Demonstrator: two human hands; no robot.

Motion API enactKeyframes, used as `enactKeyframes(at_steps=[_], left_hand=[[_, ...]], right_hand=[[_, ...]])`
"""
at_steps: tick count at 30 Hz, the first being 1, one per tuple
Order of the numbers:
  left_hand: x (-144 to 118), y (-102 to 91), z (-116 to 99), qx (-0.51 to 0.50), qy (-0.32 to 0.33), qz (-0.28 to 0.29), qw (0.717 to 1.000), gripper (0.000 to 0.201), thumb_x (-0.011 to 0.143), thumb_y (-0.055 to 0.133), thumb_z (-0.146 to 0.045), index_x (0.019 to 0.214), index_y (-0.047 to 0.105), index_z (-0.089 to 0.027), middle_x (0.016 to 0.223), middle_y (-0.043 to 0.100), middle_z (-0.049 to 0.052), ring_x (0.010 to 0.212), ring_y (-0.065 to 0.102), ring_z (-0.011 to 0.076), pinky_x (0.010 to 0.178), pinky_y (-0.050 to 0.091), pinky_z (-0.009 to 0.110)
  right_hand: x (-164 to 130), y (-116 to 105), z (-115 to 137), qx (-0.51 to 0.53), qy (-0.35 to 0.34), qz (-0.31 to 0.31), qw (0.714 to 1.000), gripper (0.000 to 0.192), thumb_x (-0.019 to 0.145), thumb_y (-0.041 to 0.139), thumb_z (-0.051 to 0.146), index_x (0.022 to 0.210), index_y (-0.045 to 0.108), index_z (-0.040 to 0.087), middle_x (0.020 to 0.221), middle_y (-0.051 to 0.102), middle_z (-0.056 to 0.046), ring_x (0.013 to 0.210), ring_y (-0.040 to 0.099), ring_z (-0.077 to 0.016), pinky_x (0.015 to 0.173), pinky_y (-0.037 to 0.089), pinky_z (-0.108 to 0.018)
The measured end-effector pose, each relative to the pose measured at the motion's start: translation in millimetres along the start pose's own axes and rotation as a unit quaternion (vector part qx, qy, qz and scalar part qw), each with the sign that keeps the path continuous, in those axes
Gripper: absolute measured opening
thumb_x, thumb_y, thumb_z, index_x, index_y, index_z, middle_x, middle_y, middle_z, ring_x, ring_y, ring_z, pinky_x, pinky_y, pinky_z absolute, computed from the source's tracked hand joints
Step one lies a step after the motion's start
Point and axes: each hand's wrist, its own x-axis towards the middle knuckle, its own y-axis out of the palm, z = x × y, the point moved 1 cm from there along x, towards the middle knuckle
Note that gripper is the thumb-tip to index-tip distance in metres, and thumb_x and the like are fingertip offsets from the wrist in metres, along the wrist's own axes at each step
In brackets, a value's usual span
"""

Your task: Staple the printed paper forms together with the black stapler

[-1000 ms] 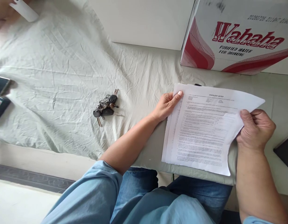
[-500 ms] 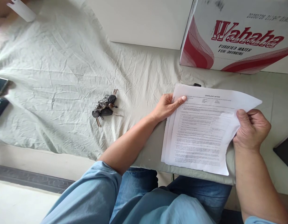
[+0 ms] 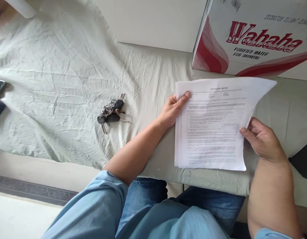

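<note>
A small stack of printed paper sheets (image 3: 213, 132), headed "OVERLEAF NOTES", is held over the near part of the cloth-covered table. My left hand (image 3: 173, 109) grips the stack's left edge, thumb on top and fingers underneath. On the right edge, my right hand (image 3: 264, 137) pinches the paper with its thumb on the front and its fingers behind. The sheets' upper right corner curves outward, and a few left edges show slightly out of line. What lies beneath the paper is hidden.
A bunch of keys (image 3: 112, 112) lies left of my forearm on the wrinkled cloth (image 3: 69, 66). A Wahaha water carton (image 3: 258, 43) stands at the back right beside a white box (image 3: 158, 23). A black object (image 3: 302, 159) is at the right edge. Part of another person's hand shows top left.
The paper stack has moved up, away from my body, and its edges look more even. My right hand has slid lower along the right edge.
</note>
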Motion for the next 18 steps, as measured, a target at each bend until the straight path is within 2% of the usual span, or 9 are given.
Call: enactKeyframes(at_steps=[2, 4, 6, 8, 10, 11, 14, 16, 18], left_hand=[[6.7, -3.5, -0.7, -0.032, 0.011, -0.025, 0.999, 0.065, 0.097, 0.086, -0.084, 0.104, 0.079, -0.020, 0.096, 0.088, 0.008, 0.107, 0.089, 0.0302, 0.091, 0.072, 0.043], [15.8, -9.9, 0.4, -0.060, 0.026, -0.044, 0.997, 0.066, 0.100, 0.083, -0.085, 0.111, 0.077, -0.020, 0.100, 0.088, 0.009, 0.117, 0.089, 0.0329, 0.097, 0.072, 0.046], [25.1, -17.5, 3.4, -0.080, 0.040, -0.054, 0.995, 0.070, 0.100, 0.079, -0.089, 0.117, 0.076, -0.021, 0.102, 0.088, 0.010, 0.127, 0.086, 0.0354, 0.101, 0.071, 0.048], [31.9, -22.5, 7.6, -0.084, 0.043, -0.049, 0.994, 0.076, 0.098, 0.076, -0.095, 0.121, 0.076, -0.023, 0.102, 0.088, 0.010, 0.135, 0.082, 0.0372, 0.106, 0.070, 0.052], [34.2, -22.5, 12.0, -0.078, 0.036, -0.033, 0.996, 0.078, 0.096, 0.074, -0.099, 0.120, 0.078, -0.025, 0.100, 0.088, 0.010, 0.140, 0.078, 0.0381, 0.110, 0.068, 0.055], [33.5, -20.5, 13.9, -0.073, 0.030, -0.024, 0.997, 0.077, 0.095, 0.073, -0.100, 0.118, 0.079, -0.027, 0.098, 0.088, 0.009, 0.141, 0.077, 0.0383, 0.112, 0.067, 0.056], [25.8, -10.7, 15.0, -0.069, 0.021, -0.003, 0.997, 0.077, 0.091, 0.078, -0.100, 0.111, 0.080, -0.026, 0.097, 0.088, 0.009, 0.138, 0.079, 0.0391, 0.111, 0.069, 0.056], [19.7, -6.1, 10.0, -0.071, 0.035, 0.012, 0.997, 0.077, 0.085, 0.088, -0.096, 0.110, 0.081, -0.024, 0.101, 0.089, 0.010, 0.135, 0.083, 0.0394, 0.109, 0.071, 0.055], [15.6, -6.3, 0.4, -0.068, 0.056, 0.036, 0.996, 0.075, 0.078, 0.100, -0.087, 0.110, 0.083, -0.022, 0.105, 0.089, 0.010, 0.132, 0.085, 0.0387, 0.111, 0.072, 0.053]], right_hand=[[-6.9, -7.7, 3.7, 0.028, 0.067, 0.018, 0.997, 0.076, 0.068, 0.108, 0.078, 0.119, 0.085, 0.026, 0.104, 0.089, -0.013, 0.107, 0.088, -0.0390, 0.099, 0.075, -0.055], [-14.6, -12.5, 4.7, 0.068, 0.097, -0.021, 0.993, 0.082, 0.057, 0.110, 0.083, 0.108, 0.086, 0.025, 0.102, 0.089, -0.016, 0.106, 0.089, -0.0433, 0.090, 0.076, -0.056], [-25.8, -10.4, 3.0, 0.093, 0.096, -0.052, 0.990, 0.082, 0.050, 0.111, 0.084, 0.101, 0.088, 0.024, 0.100, 0.089, -0.017, 0.101, 0.089, -0.0438, 0.081, 0.075, -0.055], [-41.4, 1.6, 0.1, 0.120, 0.079, -0.054, 0.988, 0.071, 0.059, 0.108, 0.081, 0.099, 0.090, 0.025, 0.104, 0.091, -0.016, 0.098, 0.088, -0.0405, 0.080, 0.076, -0.053], [-58.6, 23.2, -1.9, 0.152, 0.066, -0.051, 0.985, 0.057, 0.072, 0.106, 0.071, 0.107, 0.091, 0.029, 0.120, 0.092, -0.014, 0.111, 0.089, -0.0375, 0.097, 0.077, -0.054], [-65.9, 35.8, -1.7, 0.156, 0.066, -0.059, 0.984, 0.054, 0.072, 0.107, 0.064, 0.109, 0.092, 0.028, 0.124, 0.092, -0.013, 0.119, 0.088, -0.0377, 0.108, 0.075, -0.058], [-75.0, 64.2, 9.7, 0.129, 0.003, -0.169, 0.977, 0.055, 0.076, 0.108, 0.048, 0.123, 0.090, 0.028, 0.137, 0.090, -0.009, 0.146, 0.079, -0.0384, 0.140, 0.055, -0.069], [-72.1, 63.9, 25.9, 0.100, -0.079, -0.236, 0.964, 0.058, 0.078, 0.108, 0.044, 0.130, 0.089, 0.030, 0.148, 0.086, -0.006, 0.158, 0.071, -0.0405, 0.145, 0.048, -0.075], [-69.0, 44.8, 44.8, 0.073, -0.160, -0.280, 0.944, 0.066, 0.075, 0.110, 0.045, 0.136, 0.087, 0.035, 0.160, 0.080, -0.004, 0.166, 0.065, -0.0441, 0.141, 0.053, -0.077]])
